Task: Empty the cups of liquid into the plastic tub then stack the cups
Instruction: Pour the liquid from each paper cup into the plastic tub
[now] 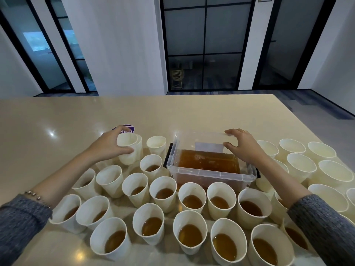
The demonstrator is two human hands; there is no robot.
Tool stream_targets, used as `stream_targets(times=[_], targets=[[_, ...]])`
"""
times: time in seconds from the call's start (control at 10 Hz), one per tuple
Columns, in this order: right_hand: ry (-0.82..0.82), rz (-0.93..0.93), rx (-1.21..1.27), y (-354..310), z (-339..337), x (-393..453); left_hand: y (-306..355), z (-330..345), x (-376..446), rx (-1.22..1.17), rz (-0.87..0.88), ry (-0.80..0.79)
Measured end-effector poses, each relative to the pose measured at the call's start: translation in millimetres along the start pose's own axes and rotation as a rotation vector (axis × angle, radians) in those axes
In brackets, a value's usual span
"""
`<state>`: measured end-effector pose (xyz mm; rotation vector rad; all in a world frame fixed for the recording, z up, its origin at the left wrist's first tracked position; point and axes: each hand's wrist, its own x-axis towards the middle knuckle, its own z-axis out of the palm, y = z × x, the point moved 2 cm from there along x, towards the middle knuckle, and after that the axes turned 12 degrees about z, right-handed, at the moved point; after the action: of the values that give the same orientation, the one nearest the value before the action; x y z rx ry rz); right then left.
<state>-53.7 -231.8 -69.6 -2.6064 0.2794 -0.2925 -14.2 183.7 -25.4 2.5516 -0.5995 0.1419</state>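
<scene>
Head view, and we've got our left hand (110,144) wrapped around an empty white paper cup (127,150), thumb across the near side and fingers curled over the far rim, the cup tipped a bit toward us. It sits right against another empty white cup (138,145) tucked just behind it, so they look nested or at least touching, hard to say which.

Our right hand (243,145) is over on the clear rectangular plastic tub (211,172), fingers spread and curved over its far right corner, thumb on the inside of the wall, so it's holding the rim there. The tub sits mid-table, roughly half full of brown liquid (208,160), with a black latch handle (167,155) on its left end.

Moving outward: one more empty cup (156,144) stands just left of the tub. In front of us is a big crowd of white paper cups with brown liquid (192,199), packed in loose rows from the left sleeve to the right one. Off to the right of the tub there's a cluster of empty white cups (301,166), standing upright and close together. A round purple sticker (127,128) peeks out behind our left hand on the glossy beige tabletop (134,110).
</scene>
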Motion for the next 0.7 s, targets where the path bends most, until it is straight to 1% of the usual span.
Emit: stream_targets(times=[0.2,0.4,0.6,0.7], targets=[[-0.008,-0.002,0.011,0.9,0.1,0.0,-26.0,27.6,-4.0,0.049,-0.087,-0.108],[-0.004,0.001,0.008,0.5,0.7,-0.5,-25.8,43.0,-3.9,0.137,-0.079,-0.161],[-0.003,0.0,0.01,0.4,0.4,-0.1,-27.1,41.5,0.8,0.196,-0.065,-0.242],[-0.002,0.002,0.012,0.8,0.7,0.0,-26.4,39.4,3.2,0.254,-0.075,-0.316]])
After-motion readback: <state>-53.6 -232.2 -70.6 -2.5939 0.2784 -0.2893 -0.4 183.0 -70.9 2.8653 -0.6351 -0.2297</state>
